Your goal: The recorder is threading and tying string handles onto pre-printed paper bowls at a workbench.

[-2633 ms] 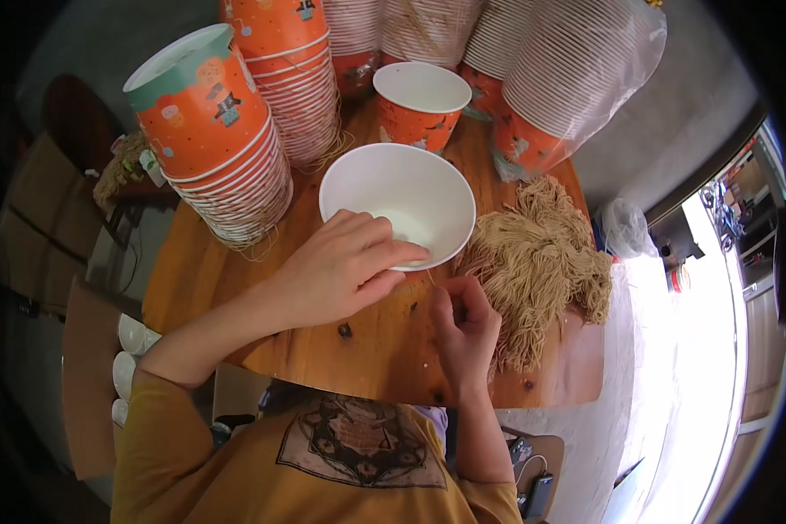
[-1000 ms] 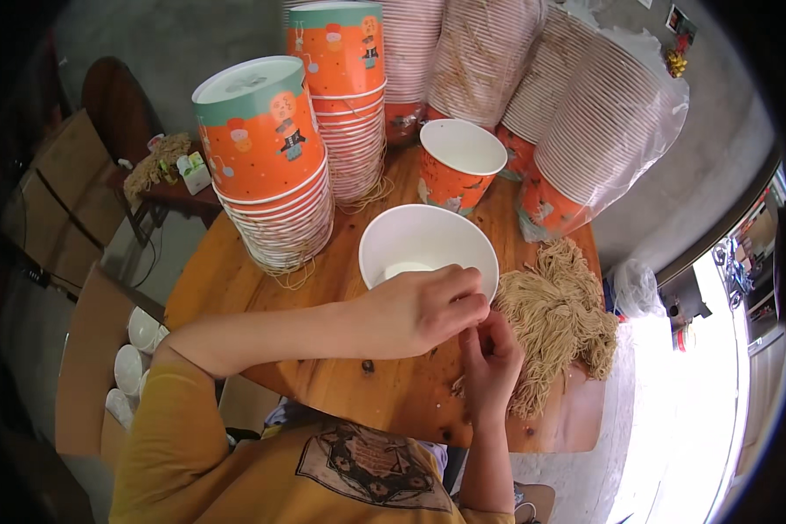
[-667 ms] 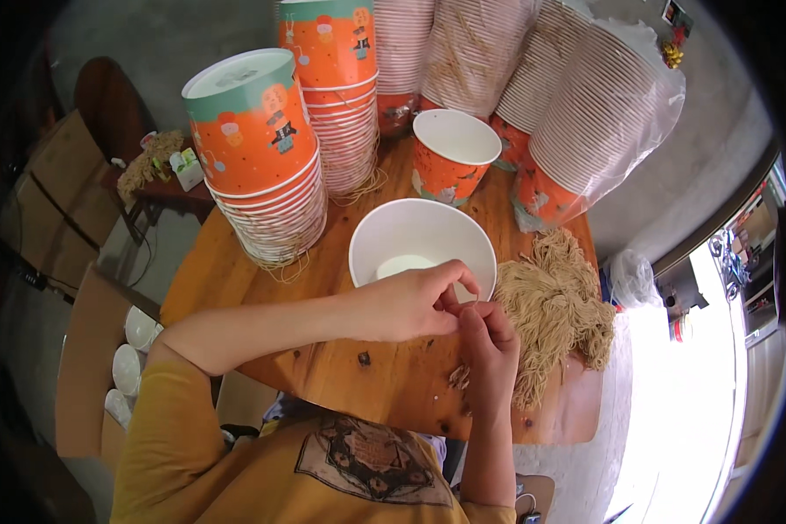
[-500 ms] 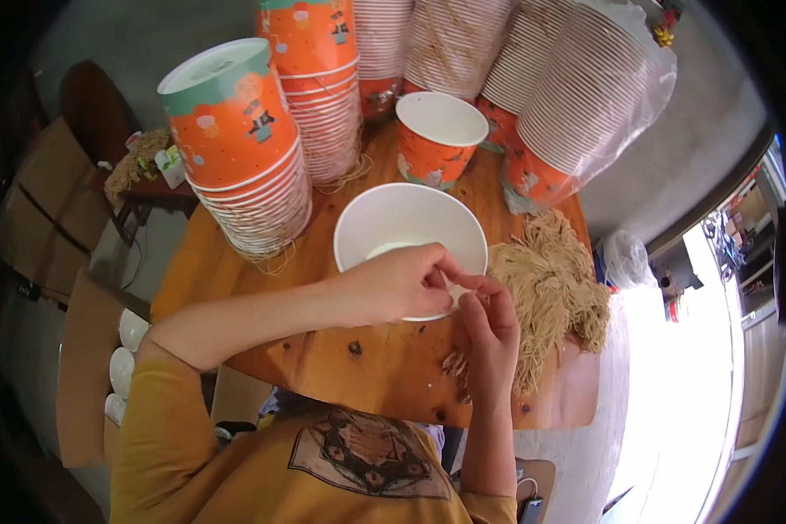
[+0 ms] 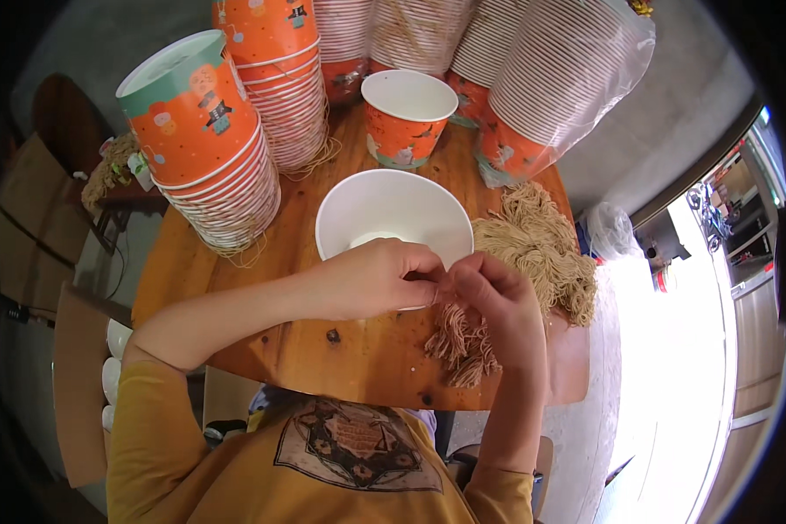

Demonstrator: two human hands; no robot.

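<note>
A white paper bowl (image 5: 393,199) stands upright in the middle of the wooden table. My left hand (image 5: 371,278) reaches across its near rim, with thumb and fingers pinched together. Close against those fingertips, my right hand (image 5: 500,301) is also pinched at the bowl's near right edge. Whatever lies between the fingertips is too small or hidden to make out. Just below my right hand is a reddish-brown bunch of strings (image 5: 465,351), and beside it a larger heap of tan strings (image 5: 537,249).
Orange and green paper tubs stand in a tall stack (image 5: 192,113) at left, with another stack (image 5: 275,79) behind it. Beyond the bowl sits a single orange tub (image 5: 410,118). Plastic-wrapped tub stacks (image 5: 572,79) line the back. An open carton (image 5: 83,384) holds white bowls at lower left.
The whole view has shifted slightly, so things sit further left and up. My right hand has turned and moved lower beside the bowl, and more of the reddish-brown strings shows. Both pinches remain together.
</note>
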